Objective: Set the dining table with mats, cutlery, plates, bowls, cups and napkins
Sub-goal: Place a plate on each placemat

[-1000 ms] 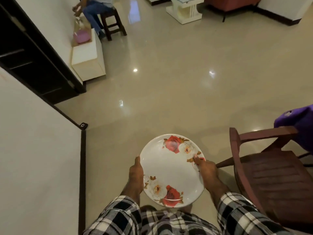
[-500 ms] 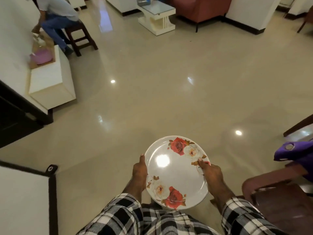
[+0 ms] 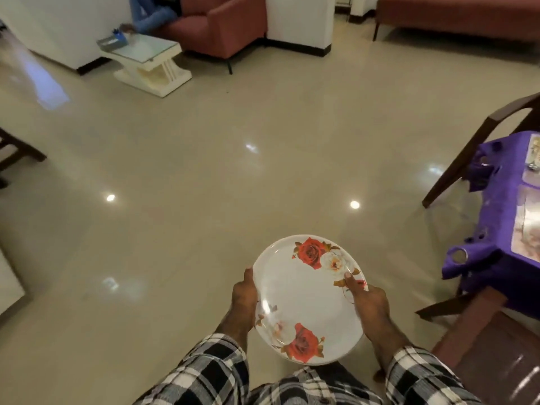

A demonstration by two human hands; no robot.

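— What has changed for us in the last second?

— Mostly what we face. A second ago a wall panel and a dark doorway filled our left side and only a scrap of purple showed at the right edge. Now we have turned right: the coffee table (image 3: 144, 61) and red sofa (image 3: 222, 24) sit far ahead, and the corner of the counter (image 3: 496, 267) under its purple cloth (image 3: 479, 258) has come into view on our right.

— And the plate?

— The plate (image 3: 308, 299) has stayed level in front of our chest the whole way. Our left hand (image 3: 244, 299) grips its left rim, thumb along the edge; our right hand (image 3: 368, 302) grips the right rim, thumb lying over the printed rose border. Both hands are closed on it.

— So what does that mean for the task?

— We judge we are carrying it to a place setting, and the counter is now near but not reached. At least one mat (image 3: 527, 229) already lies on the cloth near the edge, with another mat (image 3: 533, 159) beyond it; something small sits at that far one, too cropped to name.

— Anything in the plate?

— Nothing; only its painted roses and a glint of ceiling light. A wooden chair (image 3: 496, 361) stands between us and the counter, so we would likely need to step round it.
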